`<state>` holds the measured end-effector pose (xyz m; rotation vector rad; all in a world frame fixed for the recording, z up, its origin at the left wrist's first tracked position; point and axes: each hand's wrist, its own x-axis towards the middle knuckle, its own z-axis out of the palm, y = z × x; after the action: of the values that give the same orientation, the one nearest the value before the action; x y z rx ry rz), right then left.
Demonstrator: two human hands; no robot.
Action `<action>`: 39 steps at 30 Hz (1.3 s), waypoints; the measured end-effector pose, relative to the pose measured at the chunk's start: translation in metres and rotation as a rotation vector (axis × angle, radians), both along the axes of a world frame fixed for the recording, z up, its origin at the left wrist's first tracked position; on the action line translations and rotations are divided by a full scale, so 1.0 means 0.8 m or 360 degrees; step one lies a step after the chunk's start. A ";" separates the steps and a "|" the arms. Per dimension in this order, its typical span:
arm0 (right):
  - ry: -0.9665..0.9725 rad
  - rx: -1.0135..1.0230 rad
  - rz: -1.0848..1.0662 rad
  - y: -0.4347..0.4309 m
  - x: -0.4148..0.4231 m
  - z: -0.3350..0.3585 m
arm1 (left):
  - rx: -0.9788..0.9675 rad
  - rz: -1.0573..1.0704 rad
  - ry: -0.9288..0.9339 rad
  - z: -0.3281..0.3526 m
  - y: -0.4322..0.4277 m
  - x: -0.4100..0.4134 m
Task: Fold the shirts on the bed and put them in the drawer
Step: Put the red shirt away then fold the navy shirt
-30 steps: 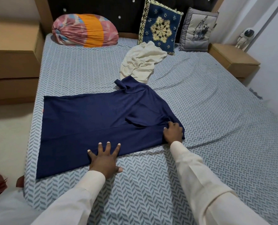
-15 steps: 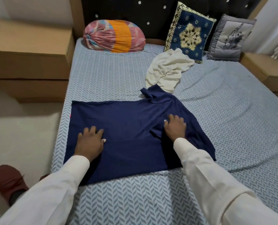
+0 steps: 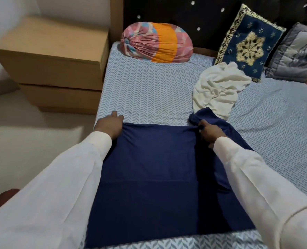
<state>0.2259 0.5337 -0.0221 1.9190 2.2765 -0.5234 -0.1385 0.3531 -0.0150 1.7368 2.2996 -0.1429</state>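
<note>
The navy shirt [image 3: 158, 177] lies flat on the bed [image 3: 145, 90] between the forearms, its far edge running left to right from hand to hand and drawn slightly taut, so a fold judged next brings that edge toward the person. The right hand [image 3: 211, 132] pinches the edge beside a bunched collar or sleeve; the left hand [image 3: 109, 125] covers the far-left corner, where fabric gathers, its grip hidden. The shirt is smooth, matte, limp knit on a herringbone sheet; a crumpled cream shirt [image 3: 219, 88] touches its far-right end.
</note>
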 end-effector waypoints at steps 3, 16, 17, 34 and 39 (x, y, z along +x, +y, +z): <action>0.0181 -0.0062 -0.0122 0.005 0.007 -0.006 | 0.0134 0.0026 0.0028 0.004 -0.002 -0.007; 0.0828 0.0665 -0.0198 -0.188 0.119 -0.007 | 0.0764 0.0021 0.0044 0.038 -0.180 0.050; 0.0811 0.0687 -0.0174 -0.204 0.124 -0.008 | 0.0744 0.0001 0.0069 0.036 -0.196 0.056; 0.0631 0.0843 -0.0338 -0.275 0.117 -0.016 | 0.0575 0.0215 0.0194 -0.005 -0.254 0.134; 0.0143 0.0896 -0.0080 -0.246 0.064 -0.014 | 0.0229 -0.0142 -0.0449 -0.013 -0.207 0.237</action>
<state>0.2774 0.3369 -0.0332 2.2237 2.6454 0.0469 0.0514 0.1873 -0.0257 1.7970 2.0743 0.2425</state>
